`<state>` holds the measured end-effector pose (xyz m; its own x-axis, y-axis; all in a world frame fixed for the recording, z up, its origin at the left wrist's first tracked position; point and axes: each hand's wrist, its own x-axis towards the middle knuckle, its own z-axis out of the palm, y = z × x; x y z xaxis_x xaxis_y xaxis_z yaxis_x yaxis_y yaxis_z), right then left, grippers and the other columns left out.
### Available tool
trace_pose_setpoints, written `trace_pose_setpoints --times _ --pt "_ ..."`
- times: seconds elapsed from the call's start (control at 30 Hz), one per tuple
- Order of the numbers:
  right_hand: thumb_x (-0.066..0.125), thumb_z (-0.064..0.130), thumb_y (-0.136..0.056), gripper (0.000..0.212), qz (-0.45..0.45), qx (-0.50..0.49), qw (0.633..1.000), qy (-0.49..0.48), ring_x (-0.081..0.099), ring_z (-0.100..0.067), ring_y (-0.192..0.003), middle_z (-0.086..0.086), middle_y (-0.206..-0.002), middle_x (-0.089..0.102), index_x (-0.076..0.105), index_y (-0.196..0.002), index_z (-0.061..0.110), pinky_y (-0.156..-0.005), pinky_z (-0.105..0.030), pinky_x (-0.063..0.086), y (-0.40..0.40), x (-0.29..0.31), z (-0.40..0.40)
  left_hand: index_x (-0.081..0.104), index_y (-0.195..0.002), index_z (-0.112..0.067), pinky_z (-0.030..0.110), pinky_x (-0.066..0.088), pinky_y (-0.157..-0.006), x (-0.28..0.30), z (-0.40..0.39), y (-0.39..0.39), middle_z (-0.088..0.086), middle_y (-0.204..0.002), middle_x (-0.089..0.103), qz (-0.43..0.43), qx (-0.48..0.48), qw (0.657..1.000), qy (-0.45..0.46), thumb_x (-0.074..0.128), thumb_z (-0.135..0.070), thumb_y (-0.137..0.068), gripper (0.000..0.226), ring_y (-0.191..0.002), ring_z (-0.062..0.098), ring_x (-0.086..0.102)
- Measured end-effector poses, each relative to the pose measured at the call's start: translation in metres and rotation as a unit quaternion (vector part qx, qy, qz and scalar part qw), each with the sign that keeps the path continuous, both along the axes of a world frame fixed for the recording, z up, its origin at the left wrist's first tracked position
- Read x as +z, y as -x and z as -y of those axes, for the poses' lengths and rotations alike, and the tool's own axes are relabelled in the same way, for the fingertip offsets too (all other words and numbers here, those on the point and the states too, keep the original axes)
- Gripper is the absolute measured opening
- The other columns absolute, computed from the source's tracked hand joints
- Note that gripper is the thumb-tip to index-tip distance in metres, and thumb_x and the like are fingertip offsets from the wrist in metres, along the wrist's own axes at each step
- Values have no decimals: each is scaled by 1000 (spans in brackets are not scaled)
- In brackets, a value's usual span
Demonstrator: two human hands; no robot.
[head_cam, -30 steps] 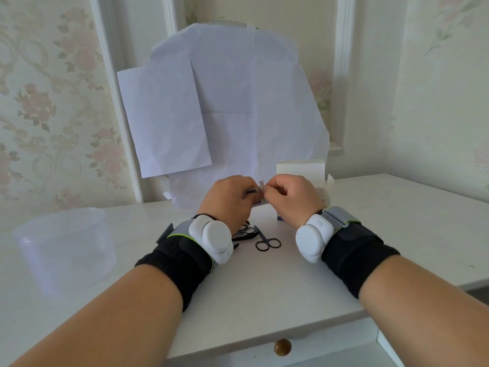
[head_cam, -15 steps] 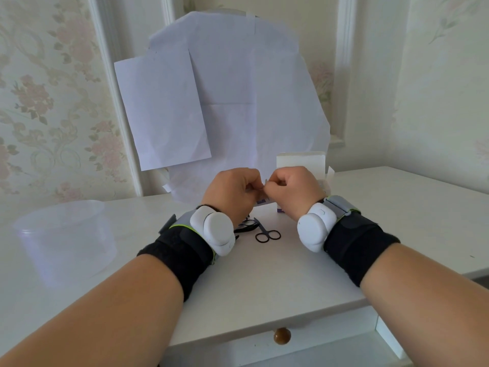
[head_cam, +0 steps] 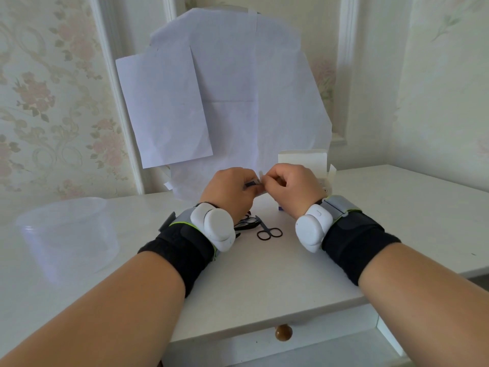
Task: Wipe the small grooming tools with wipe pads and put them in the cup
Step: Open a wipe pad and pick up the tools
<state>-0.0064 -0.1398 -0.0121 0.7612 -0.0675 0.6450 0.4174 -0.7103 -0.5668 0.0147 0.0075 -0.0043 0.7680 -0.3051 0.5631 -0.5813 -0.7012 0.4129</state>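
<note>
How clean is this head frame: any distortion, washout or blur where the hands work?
Head view: wide-angle bending bows the wall mouldings; soft daylight washes out the clear cup, faint against the white table; the left hand and right hand pinch a small packet too blurred to read; the scissors stay crisp.

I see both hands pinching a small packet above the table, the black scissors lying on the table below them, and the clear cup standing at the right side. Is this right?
Not quite. The head view shows the clear cup at the left side of the table, not the right. The rest holds: the left hand and right hand pinch a small packet above the black scissors.
</note>
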Motion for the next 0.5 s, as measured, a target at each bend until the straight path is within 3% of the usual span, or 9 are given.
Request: trace_pose_setpoints --times 0.13,0.3,0.43,0.5 --pt "58 25 -94 16 -13 -1 999 34 50 -2 -57 14 -61 54 69 -85 18 -54 -18 38 -2 -2 -1 64 -75 -10 27 44 -62 0 -3 -2 3 -72 63 -4 -7 1000 16 66 -31 -87 25 -70 20 55" --pt "59 20 -92 14 -20 -3 998 63 52 -12 -63 9 -64 57 68 -82 16 -57 -22 40 -1 -2 -1 58 -62 -20 13 34 -55 -2 -4 0 -5 -64 54 -3 -33 999 22 69 -27 -85 26 -62 11 47" --pt "59 12 -87 15 -35 -3 999 -8 52 -17 -58 3 -59 56 68 -77 5 -59 -26 46 2 3 -1 60 -67 -19 33 46 -65 -1 0 1 -2 -70 59 53 -48 997 -10 67 -28 -86 23 -70 19 53" --pt "58 10 -86 21 -70 10 994 -82 47 -16 -52 -2 -55 51 62 -66 7 -48 -22 41 4 5 2 62 -69 -18 37 47 -64 -1 3 4 -4 -69 54 95 -55 994 -19 64 -29 -87 22 -70 20 51"
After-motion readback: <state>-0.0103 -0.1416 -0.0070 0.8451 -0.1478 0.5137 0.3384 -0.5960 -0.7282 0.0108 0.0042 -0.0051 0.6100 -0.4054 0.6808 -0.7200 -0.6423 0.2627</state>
